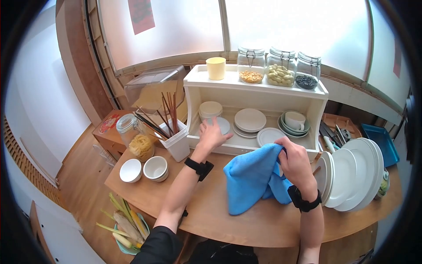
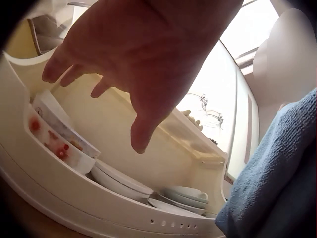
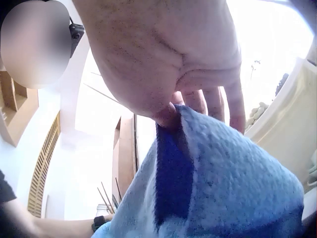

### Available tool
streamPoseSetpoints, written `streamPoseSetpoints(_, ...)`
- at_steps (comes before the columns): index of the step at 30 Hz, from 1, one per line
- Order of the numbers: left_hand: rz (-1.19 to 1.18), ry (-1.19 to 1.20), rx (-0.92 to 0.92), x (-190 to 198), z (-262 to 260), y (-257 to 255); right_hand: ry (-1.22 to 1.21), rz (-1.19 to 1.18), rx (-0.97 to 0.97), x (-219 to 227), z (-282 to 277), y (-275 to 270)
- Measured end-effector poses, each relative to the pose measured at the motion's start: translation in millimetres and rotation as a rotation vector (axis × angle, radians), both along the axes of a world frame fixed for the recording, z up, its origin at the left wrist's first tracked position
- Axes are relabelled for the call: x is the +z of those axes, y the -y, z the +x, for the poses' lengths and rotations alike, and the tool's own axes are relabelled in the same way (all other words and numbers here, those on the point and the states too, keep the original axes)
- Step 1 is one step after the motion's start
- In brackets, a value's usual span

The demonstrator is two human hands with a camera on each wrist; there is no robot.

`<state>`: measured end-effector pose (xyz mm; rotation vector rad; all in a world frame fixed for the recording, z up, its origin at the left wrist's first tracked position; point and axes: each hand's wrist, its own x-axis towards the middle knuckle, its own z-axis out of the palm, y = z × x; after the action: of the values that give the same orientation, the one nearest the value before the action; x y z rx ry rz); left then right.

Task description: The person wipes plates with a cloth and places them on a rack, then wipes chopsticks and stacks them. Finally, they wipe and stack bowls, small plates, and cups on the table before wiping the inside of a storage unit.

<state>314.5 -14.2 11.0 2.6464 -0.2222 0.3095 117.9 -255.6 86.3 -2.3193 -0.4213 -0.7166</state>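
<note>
Here, cloth (image 1: 252, 176): blue, bunched, hanging from the right hand onto the counter (image 1: 211, 207) before the shelf (image 1: 259, 94).
Right hand (image 1: 295, 160): fingers curled round the cloth's top, pinching it.
Left hand (image 1: 211, 134): fingers spread and relaxed, reaching into the shelf at a small plate (image 1: 223, 125); grips nothing.
Shelf: stacked plates (image 1: 249, 120), cup (image 1: 294, 119) on saucers.
Right of cloth: large plates (image 1: 351, 174) standing on edge.
Left: two bowls (image 1: 145, 169), chopsticks (image 1: 165, 116).
</note>
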Motion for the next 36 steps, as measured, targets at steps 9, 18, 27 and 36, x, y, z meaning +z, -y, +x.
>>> streamPoseSetpoints(9,-0.053,-0.147,0.068,-1.6,22.2,-3.7,0.023,-0.185,-0.303,-25.3,14.1,10.0)
streamPoseSetpoints(18,-0.028,-0.178,0.052,-15.2,43.8,-7.7,-0.549,0.102,-0.201,-41.1,28.1,-4.1)
streamPoseSetpoints(27,-0.071,-0.174,0.05,-8.6,42.9,-10.9,-0.747,-0.4,0.179,-58.3,23.4,-31.0)
streamPoseSetpoints(36,-0.125,0.019,0.007,-3.7,40.8,-13.5,-0.589,-0.095,0.108,-65.0,25.2,-36.3)
